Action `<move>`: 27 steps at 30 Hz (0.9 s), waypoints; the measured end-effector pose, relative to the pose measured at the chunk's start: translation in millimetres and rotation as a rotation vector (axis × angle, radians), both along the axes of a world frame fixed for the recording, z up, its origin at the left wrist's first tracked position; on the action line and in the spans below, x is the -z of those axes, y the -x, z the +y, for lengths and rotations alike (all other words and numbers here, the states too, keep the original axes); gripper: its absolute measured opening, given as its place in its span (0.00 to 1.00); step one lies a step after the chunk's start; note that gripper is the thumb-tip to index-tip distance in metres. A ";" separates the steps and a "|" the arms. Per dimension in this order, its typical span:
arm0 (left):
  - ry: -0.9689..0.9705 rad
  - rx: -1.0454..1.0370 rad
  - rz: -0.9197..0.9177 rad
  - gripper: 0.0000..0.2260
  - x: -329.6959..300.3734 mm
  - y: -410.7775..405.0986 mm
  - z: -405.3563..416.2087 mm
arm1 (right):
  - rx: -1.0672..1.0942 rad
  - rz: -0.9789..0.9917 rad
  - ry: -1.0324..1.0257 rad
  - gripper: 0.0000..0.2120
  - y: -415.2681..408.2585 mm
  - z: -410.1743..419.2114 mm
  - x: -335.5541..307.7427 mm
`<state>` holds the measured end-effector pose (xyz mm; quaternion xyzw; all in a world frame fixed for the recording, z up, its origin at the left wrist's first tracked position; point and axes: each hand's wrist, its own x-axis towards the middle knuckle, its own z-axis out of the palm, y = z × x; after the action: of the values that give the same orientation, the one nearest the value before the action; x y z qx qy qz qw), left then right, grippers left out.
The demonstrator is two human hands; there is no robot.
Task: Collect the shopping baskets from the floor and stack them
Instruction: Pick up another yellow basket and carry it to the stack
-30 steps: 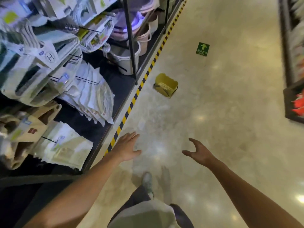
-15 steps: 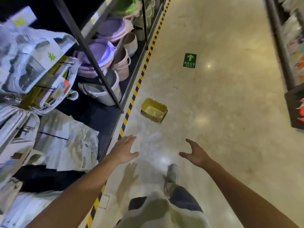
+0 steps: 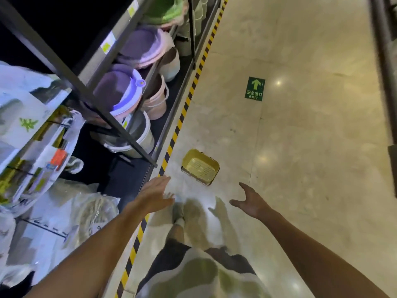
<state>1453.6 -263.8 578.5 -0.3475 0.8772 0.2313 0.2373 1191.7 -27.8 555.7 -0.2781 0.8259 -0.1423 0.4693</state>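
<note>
Gap's been closed: yellow basket [image 3: 200, 166] now sits at 12 o'clock between left hand [image 3: 155, 194] and right hand [image 3: 250, 201], both spread, nothing held, left slightly nearer

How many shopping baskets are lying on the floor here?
1: a yellow plastic shopping basket on the pale floor beside the striped shelf edging, just ahead of both hands. Others may lie outside the view.

Packaged goods [image 3: 32, 134] on the left shelf smear into blur, labels unreadable. The right-hand shelving [image 3: 384, 50] runs off the frame edge. The yellow basket [image 3: 200, 166] probably has a handle, though its near side hides it. A foot [image 3: 178, 209] shows blurred.
</note>
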 end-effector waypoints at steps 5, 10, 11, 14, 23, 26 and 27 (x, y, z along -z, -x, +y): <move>-0.061 0.088 -0.026 0.38 45.3 44.5 -92.8 | 0.149 0.001 -0.075 0.44 14.4 -55.9 34.0; -0.122 0.098 -0.035 0.39 105.7 83.3 -168.1 | 0.145 0.019 -0.187 0.43 24.6 -97.0 82.1; -0.142 0.084 -0.049 0.39 119.2 88.8 -178.5 | 0.144 0.011 -0.202 0.43 27.2 -104.9 91.6; -0.195 0.057 -0.079 0.40 167.5 103.9 -201.8 | 0.180 -0.029 -0.208 0.44 40.5 -130.6 131.7; -0.328 0.020 -0.188 0.47 390.9 143.8 -240.4 | 0.229 -0.127 -0.226 0.51 80.5 -185.9 356.0; -0.313 -0.003 -0.208 0.50 472.2 154.1 -253.8 | 0.235 -0.172 -0.248 0.55 84.4 -197.2 440.7; -0.320 -0.016 -0.203 0.51 498.3 157.5 -257.6 | 0.244 -0.193 -0.260 0.57 84.2 -200.7 467.3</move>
<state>1296.0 -521.4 80.2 -0.3337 0.7981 0.3334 0.3749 1107.4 -228.5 88.4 -0.0981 0.8163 -0.1162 0.5573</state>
